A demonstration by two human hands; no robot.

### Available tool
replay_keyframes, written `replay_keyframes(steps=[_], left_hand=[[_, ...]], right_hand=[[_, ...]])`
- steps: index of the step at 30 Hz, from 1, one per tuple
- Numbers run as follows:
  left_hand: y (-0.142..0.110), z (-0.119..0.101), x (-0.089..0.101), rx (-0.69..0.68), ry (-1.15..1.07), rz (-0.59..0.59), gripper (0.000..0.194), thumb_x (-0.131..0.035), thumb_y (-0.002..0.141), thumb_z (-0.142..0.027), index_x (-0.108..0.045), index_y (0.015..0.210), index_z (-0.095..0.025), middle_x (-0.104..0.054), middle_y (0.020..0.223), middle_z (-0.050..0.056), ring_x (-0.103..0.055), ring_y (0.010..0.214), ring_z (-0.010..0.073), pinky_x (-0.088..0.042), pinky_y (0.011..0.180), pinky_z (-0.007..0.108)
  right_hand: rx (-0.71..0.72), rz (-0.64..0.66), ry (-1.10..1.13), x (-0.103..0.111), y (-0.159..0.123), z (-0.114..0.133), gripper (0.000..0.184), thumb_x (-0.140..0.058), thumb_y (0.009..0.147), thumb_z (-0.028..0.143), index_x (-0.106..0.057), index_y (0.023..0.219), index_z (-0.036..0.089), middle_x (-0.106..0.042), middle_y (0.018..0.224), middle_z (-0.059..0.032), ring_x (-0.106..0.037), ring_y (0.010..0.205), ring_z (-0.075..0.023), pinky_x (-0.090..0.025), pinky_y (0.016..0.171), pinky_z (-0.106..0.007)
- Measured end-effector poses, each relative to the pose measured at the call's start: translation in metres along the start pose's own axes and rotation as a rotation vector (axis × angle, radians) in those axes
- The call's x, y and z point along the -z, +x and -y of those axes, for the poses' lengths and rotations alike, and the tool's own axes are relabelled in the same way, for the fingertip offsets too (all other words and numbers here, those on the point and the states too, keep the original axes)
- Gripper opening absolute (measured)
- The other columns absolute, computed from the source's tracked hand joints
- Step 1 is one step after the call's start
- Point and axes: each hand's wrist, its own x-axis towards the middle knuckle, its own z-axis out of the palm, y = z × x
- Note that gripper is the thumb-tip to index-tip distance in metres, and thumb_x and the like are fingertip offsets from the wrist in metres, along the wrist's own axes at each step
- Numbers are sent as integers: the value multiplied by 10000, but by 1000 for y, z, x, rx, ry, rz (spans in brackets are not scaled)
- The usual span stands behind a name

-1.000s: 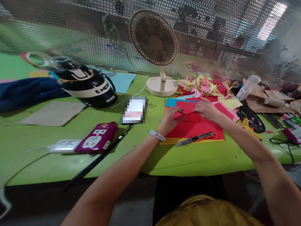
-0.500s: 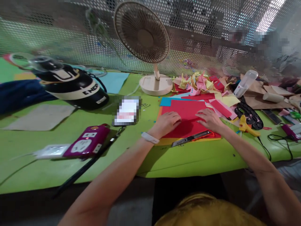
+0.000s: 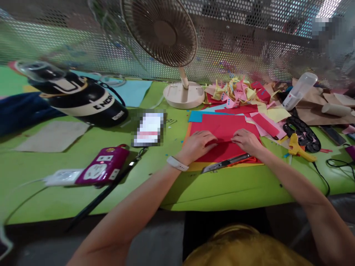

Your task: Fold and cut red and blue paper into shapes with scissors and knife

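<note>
A folded sheet of red paper (image 3: 223, 127) lies on a stack of red and orange sheets on the green table (image 3: 83, 184). My left hand (image 3: 196, 145), with a white band at the wrist, presses on the paper's near left edge with its fingers curled down. My right hand (image 3: 246, 141) presses on the near right edge in the same way. Both hands sit along the fold, a short gap between them. A utility knife (image 3: 226, 163) lies just in front of my right hand.
A desk fan (image 3: 163, 35) stands behind the paper. Paper scraps (image 3: 238, 92) pile at the back right beside a yellow glue gun (image 3: 298, 149), black scissors (image 3: 303, 133) and a plastic bottle (image 3: 299, 90). To the left lie a helmet (image 3: 80, 99), a phone (image 3: 149, 129) and a purple power bank (image 3: 101, 170).
The red sheet was lifted and folded over a second ago; now it lies flat and both hands have come nearer to me, pressing along its fold.
</note>
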Motion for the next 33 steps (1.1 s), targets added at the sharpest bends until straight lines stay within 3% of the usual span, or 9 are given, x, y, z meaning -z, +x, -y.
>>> replay_keyframes(steps=[6,18,25,33], left_hand=[[3,-12,-3,33,39,-3,166,-541,923,-271,-681,983,-205,-685,939,57,-615,895,214,-425,800,363],[5,-15,0,72,-10,-5,127,-557,899,-200,-665,835,-184,-683,869,37,-615,842,203,-424,788,367],[4,-12,-3,66,-6,-20,172,-499,906,-184,-647,817,-196,-668,827,45,-609,819,214,-441,754,371],[5,-6,-2,-3,11,-71,193,-474,886,-133,-649,835,-197,-690,874,63,-615,853,224,-453,832,391]], right_hand=[[-29,6,74,2,4,7,161,-576,918,252,-724,958,205,-689,933,-65,-605,898,-181,-471,806,-308],[-105,101,86,4,11,10,119,-589,910,228,-699,927,186,-665,935,-56,-591,948,-182,-460,857,-316],[-27,140,-87,2,18,22,222,-598,907,310,-650,1082,183,-647,1063,-90,-575,1005,-207,-448,859,-338],[171,113,-331,-4,27,30,251,-425,957,111,-670,983,159,-677,962,-86,-571,898,-203,-401,809,-358]])
